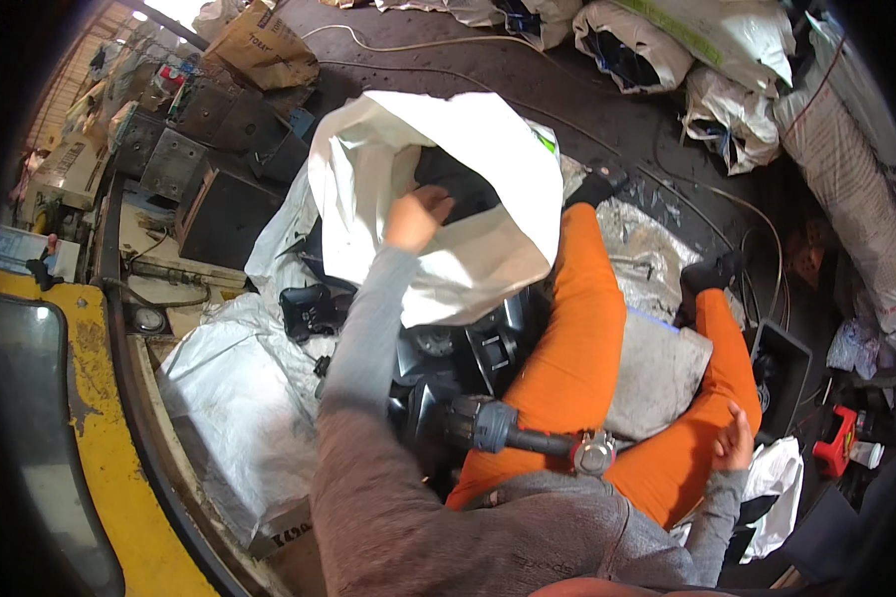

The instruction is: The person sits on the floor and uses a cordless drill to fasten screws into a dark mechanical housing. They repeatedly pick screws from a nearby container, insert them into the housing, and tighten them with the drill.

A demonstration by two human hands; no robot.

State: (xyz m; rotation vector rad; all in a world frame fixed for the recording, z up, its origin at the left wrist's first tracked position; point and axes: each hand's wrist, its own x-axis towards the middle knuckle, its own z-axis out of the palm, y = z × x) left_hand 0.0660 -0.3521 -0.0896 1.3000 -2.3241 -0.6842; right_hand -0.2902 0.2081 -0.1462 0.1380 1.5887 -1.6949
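My left hand (420, 216) reaches over the near rim into the mouth of a large white woven sack (353, 234). Its fingers are loosely bent and apart, beside dark material (458, 179) inside the sack; I see nothing held in them. By my right thigh, my right hand (733, 440) is raised with its fingers apart and nothing in it. Across my lap lies a grey and black power tool (528, 438) with a round metal head, like an angle grinder. Black moulded plastic parts (438, 343) are piled between the sack and my lap.
On the left stand a yellow machine frame (90, 418) and dark metal blocks (219, 214). Filled white sacks (732, 114) line the far right. Cables (558, 114) cross the floor. A black bin (782, 373) and a red tool (836, 441) are at right.
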